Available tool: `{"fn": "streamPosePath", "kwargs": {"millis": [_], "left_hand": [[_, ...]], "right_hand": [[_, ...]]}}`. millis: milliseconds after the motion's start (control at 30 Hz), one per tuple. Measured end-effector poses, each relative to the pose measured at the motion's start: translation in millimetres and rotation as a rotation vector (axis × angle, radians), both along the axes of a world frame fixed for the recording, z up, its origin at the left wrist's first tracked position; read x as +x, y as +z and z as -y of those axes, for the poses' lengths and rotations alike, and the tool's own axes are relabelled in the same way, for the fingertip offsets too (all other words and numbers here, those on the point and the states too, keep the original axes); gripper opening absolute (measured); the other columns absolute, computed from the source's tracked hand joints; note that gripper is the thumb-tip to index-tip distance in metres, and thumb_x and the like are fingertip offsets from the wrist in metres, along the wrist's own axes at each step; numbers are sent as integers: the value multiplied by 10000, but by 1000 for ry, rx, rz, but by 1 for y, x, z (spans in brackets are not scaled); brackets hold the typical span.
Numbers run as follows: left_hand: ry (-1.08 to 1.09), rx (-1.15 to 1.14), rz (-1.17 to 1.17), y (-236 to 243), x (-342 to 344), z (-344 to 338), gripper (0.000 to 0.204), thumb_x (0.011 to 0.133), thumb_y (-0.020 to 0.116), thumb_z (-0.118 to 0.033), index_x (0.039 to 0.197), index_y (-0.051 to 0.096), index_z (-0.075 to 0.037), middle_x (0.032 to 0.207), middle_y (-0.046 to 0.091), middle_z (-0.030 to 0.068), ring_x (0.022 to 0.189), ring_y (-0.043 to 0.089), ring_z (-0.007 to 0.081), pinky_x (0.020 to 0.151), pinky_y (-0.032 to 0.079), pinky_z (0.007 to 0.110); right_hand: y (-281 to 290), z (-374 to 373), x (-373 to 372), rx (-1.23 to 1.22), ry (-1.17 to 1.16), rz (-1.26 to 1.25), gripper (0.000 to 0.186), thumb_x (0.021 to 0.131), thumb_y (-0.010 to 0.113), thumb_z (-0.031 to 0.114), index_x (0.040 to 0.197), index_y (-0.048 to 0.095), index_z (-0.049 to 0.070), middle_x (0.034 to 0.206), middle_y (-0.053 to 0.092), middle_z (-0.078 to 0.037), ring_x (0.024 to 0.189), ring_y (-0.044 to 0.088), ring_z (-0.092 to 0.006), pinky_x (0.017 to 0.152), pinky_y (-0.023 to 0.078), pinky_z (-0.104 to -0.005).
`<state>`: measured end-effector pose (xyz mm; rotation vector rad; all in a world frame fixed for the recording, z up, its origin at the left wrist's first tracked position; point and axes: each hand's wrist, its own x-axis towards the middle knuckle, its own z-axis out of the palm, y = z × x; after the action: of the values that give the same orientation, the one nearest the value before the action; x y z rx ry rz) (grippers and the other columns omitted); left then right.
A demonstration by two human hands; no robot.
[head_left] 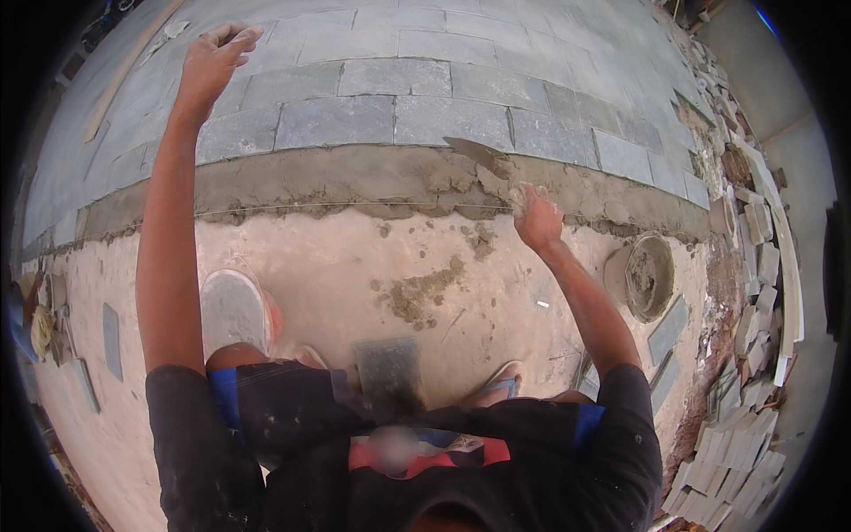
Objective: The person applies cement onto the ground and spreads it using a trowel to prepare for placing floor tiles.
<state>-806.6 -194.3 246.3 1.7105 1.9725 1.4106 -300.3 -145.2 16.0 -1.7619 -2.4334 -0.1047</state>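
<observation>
Along the mortar bed, the right hand grasps a trowel, spreading; left hand, released, braces on laid slabs. Next likely calls for levelling strokes.

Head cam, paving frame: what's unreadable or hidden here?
- Right hand grip on the trowel: the handle is hidden by the hand itself.
- Mortar pan contents: too small and warped near the rim.
- Dark slab by the feet: lower edge covered by the person's shorts.
- Left hand palm: faces the paving, contact unclear.
</observation>
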Motion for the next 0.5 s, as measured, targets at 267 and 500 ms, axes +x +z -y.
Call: {"fn": "streamPosePath", "kwargs": {"millis": [267, 500], "left_hand": [[-44, 184, 220, 17, 16, -40, 214, 879, 614, -230, 936, 677, -34, 831, 656, 55, 767, 618, 149, 695, 499, 283], [-17, 229, 444, -13, 32, -61, 260, 878, 623, -237, 969, 663, 3, 867, 665, 91, 820, 641, 197, 722, 513, 321]], "right_hand": [[30, -9, 1, -249, 143, -4, 545, 822, 602, 262, 1299, 485, 25, 1102, 628, -248, 1027, 610, -395, 868, 492, -490], [0, -2, -34, -401, 195, 167, 555, 854, 560, 319, 1320, 472, 31, 1075, 643, -243, 1031, 612, -396, 885, 488, -494]]}}
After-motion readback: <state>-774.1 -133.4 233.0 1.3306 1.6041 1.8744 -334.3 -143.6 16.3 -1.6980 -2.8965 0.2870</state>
